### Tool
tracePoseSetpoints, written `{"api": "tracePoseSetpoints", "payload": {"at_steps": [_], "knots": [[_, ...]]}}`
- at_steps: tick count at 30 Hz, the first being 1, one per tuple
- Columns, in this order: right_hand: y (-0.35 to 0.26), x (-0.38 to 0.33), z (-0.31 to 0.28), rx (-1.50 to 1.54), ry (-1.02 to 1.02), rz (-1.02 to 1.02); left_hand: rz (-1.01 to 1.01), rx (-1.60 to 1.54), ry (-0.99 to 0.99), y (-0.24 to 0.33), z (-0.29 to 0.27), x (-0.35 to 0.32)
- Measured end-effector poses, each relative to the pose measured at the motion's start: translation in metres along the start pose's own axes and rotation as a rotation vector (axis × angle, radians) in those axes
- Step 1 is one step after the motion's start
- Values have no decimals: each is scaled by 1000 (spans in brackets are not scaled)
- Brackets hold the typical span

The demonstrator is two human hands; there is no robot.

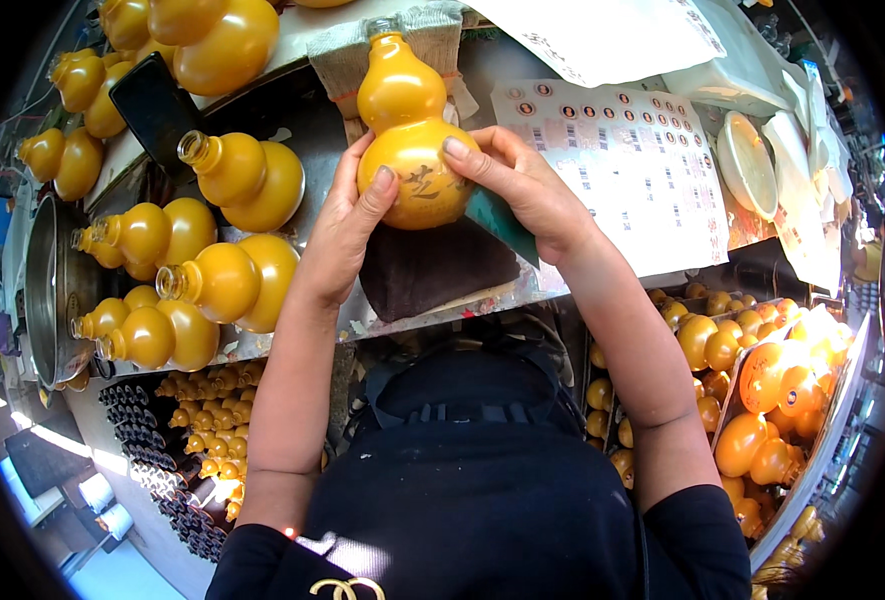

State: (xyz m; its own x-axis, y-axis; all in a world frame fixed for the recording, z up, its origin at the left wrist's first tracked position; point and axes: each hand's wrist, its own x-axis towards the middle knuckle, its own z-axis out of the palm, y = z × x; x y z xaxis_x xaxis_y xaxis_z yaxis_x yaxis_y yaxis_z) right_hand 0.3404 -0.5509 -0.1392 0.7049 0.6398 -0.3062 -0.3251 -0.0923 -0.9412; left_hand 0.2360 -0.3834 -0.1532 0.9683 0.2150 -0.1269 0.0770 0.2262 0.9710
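A glossy yellow gourd-shaped bottle (402, 95) lies tilted with its clear glass mouth pointing away from me, dark characters on its lower bulb. My left hand (340, 225) closes round its left side, thumb on the front. On the other side my right hand (537, 195) grips it, the thumb pressed near the characters. The bottle's upper part lies over a grey cloth-covered rest (444, 48). Beneath its lower bulb is a dark brown cloth pad (432, 268). A green piece (500, 222) shows beside my right palm; its kind I cannot make out.
Sheets of round and barcode labels (602, 165) cover the table's right side, near a white oval dish (746, 165). Several yellow gourd bottles (252, 182) stand at left by a phone (152, 110) and a metal basin (57, 290). Crates of gourd bottles (762, 400) sit below right.
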Motion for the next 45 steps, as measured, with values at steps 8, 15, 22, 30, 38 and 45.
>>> {"api": "tracePoseSetpoints", "payload": {"at_steps": [8, 15, 22, 30, 38, 45], "knots": [[3, 4, -2, 6, -6, -9, 15, -12, -11, -4, -3, 0], [2, 4, -1, -27, 23, -17, 32, 17, -8, -5, -4, 0], [-5, -10, -4, 81, -8, 4, 46, -43, 38, -4, -3, -1], [13, -1, -8, 48, -67, -48, 109, 91, 12, -11, 0, -1], [15, 0, -12, 142, -58, 5, 114, 56, 16, -11, 0, -1], [1, -2, -4, -6, -24, 8, 40, -12, 94, -2, 6, 2]]}}
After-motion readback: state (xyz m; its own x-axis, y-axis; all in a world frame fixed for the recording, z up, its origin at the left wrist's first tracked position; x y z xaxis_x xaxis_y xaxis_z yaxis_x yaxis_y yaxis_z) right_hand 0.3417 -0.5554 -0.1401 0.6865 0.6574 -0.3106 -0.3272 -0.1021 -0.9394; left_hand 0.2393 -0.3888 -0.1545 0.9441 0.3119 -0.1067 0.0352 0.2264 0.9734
